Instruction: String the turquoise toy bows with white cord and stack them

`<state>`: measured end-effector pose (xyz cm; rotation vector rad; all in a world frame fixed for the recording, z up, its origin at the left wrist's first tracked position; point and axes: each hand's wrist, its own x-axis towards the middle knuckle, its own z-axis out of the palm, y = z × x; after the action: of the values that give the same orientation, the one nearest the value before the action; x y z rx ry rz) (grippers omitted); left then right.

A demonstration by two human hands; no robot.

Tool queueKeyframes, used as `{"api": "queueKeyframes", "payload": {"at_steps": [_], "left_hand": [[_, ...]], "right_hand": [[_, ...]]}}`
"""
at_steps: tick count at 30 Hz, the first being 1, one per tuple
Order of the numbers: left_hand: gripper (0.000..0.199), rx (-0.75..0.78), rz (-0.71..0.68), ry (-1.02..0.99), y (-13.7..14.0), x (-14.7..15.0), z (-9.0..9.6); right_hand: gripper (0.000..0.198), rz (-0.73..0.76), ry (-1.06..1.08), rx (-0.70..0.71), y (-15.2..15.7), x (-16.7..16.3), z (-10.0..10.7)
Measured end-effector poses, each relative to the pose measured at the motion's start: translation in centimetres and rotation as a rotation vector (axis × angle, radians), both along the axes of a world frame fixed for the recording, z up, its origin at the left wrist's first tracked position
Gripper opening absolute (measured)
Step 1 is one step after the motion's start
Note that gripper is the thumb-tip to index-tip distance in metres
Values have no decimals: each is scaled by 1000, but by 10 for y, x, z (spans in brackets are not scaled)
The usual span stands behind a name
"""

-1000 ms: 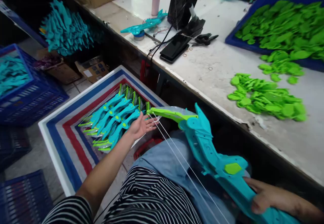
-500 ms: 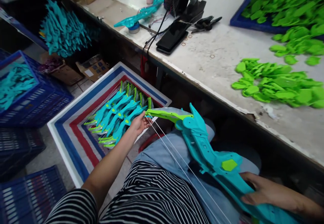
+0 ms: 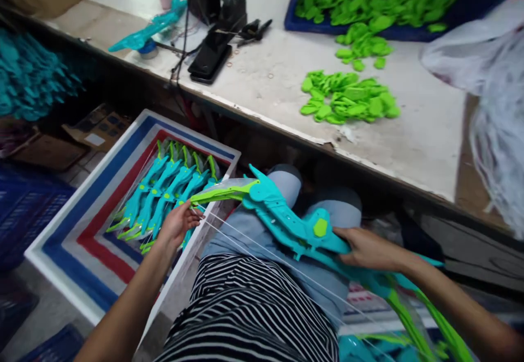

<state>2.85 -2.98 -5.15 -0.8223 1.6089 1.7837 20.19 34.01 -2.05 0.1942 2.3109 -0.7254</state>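
Head view: right hand [image 3: 366,248] grips the blue bow [image 3: 272,209] mid-body; left hand [image 3: 177,224] pinches its green tip [image 3: 201,197].

The head-worn camera looks forward and down at nearby hands [image 3: 179,224] [image 3: 364,248] and workbench [image 3: 266,92].

Room across the tabletop [image 3: 266,97]
I see passage between phone [image 3: 210,61] and green pieces [image 3: 352,100]; the bow [image 3: 276,202] blocks my way over the lap [image 3: 258,233].

Left hand [image 3: 178,225] and right hand [image 3: 365,248] well apart, both curled
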Motion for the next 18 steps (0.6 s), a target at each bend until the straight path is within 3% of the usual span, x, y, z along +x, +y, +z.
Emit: {"api": "queueKeyframes", "payload": {"at_steps": [3, 10, 15, 18], "left_hand": [[24, 15, 10, -43, -3, 1, -6], [19, 170, 78, 20, 0, -3, -31], [21, 244, 145, 36, -5, -4, -45], [24, 282, 153, 57, -5, -6, -47]], "right_hand": [[27, 25, -56, -4, 0, -1, 2], [41, 46, -276, -371, 13, -16, -8], [50, -158, -467, -637, -4, -13, -12], [59, -240, -419, -807, -19, -1, -13]]}}
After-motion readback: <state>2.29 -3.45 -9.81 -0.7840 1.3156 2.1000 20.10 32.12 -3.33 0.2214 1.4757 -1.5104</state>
